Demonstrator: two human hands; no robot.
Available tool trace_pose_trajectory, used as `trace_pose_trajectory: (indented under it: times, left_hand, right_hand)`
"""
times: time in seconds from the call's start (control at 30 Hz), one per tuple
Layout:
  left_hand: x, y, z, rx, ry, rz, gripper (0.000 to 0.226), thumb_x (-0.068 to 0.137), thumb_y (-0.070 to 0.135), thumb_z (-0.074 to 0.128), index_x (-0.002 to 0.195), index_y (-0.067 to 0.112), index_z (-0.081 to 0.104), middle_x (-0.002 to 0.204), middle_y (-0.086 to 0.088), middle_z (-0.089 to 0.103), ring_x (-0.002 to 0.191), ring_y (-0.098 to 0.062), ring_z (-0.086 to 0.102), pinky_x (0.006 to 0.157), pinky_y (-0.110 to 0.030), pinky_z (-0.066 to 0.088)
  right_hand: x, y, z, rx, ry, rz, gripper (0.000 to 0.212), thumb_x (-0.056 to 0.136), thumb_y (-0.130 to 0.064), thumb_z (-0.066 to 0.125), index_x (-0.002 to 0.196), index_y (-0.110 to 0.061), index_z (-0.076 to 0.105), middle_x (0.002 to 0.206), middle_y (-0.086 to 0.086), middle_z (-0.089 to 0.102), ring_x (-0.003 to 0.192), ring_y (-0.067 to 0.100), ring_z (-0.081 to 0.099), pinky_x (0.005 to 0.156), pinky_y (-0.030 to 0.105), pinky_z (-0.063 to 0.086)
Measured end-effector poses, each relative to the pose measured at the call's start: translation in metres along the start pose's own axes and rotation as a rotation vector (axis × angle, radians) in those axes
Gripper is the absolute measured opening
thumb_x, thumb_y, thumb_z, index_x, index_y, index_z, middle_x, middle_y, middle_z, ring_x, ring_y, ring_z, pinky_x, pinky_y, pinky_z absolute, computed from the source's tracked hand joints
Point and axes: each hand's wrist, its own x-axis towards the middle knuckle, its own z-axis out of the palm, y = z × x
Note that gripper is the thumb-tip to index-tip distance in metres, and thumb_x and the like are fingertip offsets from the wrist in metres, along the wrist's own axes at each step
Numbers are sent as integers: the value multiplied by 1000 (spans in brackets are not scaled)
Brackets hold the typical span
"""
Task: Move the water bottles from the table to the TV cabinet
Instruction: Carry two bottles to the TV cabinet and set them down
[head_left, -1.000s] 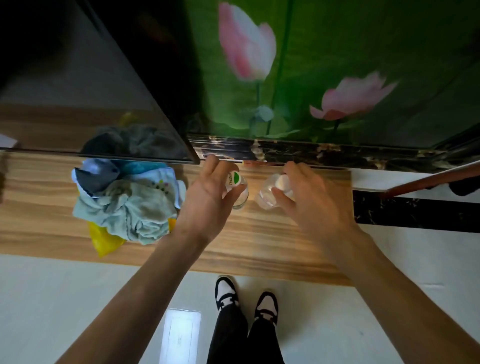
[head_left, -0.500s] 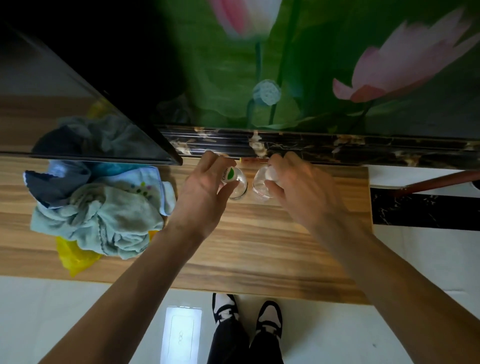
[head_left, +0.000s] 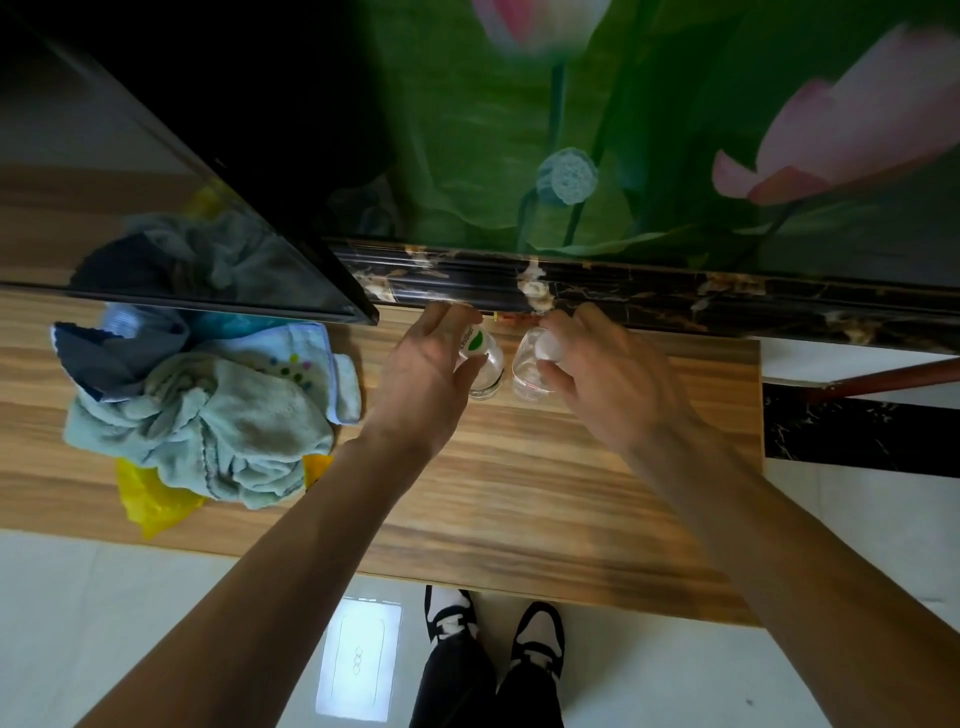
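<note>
Two clear plastic water bottles stand upright, side by side, on the wooden TV cabinet (head_left: 519, 493) close to the wall. The left bottle (head_left: 487, 366) has a green-and-white label; my left hand (head_left: 421, 374) wraps its upper part between fingers and thumb. The right bottle (head_left: 525, 366) has a white cap, and my right hand (head_left: 608, 379) grips it near the top. The bottles nearly touch each other. My fingers hide part of both bottles.
A TV (head_left: 156, 208) stands at the left, its corner just left of my left hand. In front of it lies a pile of cloths (head_left: 208, 410) on a yellow bag (head_left: 150, 499). A dark marble ledge (head_left: 675, 301) runs behind the bottles. My feet (head_left: 493, 623) are on the white floor.
Both hands moved the bottles back toward the wall and closer together. The right bottle was tilted and is now upright on the cabinet.
</note>
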Motion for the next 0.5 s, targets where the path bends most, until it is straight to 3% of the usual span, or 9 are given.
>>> trace_pose_trajectory:
  times: [0.13,0.27,0.4,0.5]
  left_hand:
    - [-3,3,2,46,29,-34,42,90,16,78,128,16,62,117,-4,67,101,-27,66,74,-34,50]
    - [-14,10,-5,97,60,-29,55,87,22,81,138,13,59,125,-8,65,115,-33,57,90,-43,51]
    - [-36,22,-19,111,134,29,55,93,30,75,142,10,58,128,-10,64,113,-31,53,99,-38,43]
    - [-59,30,-37,117,167,67,55,96,37,68,143,11,56,128,-6,63,111,-27,53,101,-36,43]
  right_hand:
    - [-6,2,-3,3,-14,9,46,98,-37,63,138,-22,47,116,4,57,97,29,67,64,31,35]
    - [-17,2,-12,-51,0,24,53,96,-48,63,139,-21,47,120,4,58,104,28,63,68,34,41]
    - [-38,0,-29,-32,63,8,63,98,-54,60,147,-18,42,137,5,55,121,26,56,89,39,50]
    - [-54,-3,-47,6,110,-6,71,98,-54,59,154,-15,38,154,7,45,141,27,44,110,42,41]
